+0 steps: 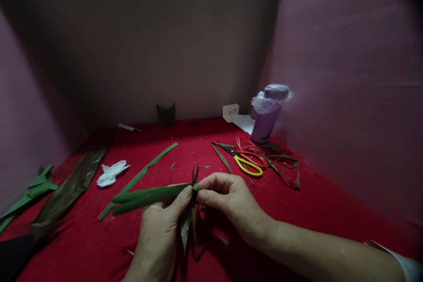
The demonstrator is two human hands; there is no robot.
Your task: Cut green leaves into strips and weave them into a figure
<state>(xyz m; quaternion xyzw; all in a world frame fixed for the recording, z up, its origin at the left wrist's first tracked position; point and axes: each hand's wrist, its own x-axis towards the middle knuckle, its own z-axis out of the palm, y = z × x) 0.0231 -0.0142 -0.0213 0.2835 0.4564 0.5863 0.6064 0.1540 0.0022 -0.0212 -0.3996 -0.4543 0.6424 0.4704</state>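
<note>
A long green leaf strip (pixel 148 197), folded lengthwise, points left from my left hand (pixel 160 224). The left thumb presses on it close to a small knotted bundle. My right hand (pixel 234 202) pinches that rolled leaf knot (pixel 197 187) between thumb and fingertips, so both hands meet there. From the knot a thin loop stands up, and a brownish dried leaf tail (pixel 185 229) hangs below. The left fingers behind the strip are mostly hidden. Just beyond my right hand lie scissors (pixel 247 165) with one red and one yellow handle.
A second green strip (pixel 142 176) and white crumpled tissue (pixel 112 173) lie on the red cloth (pixel 185 141). Brown leaf (pixel 72 189) and folded green leaves (pixel 36 189) are at left. A purple tumbler (pixel 267 119), papers (pixel 243 122) and dried strips (pixel 291 163) stand or lie right.
</note>
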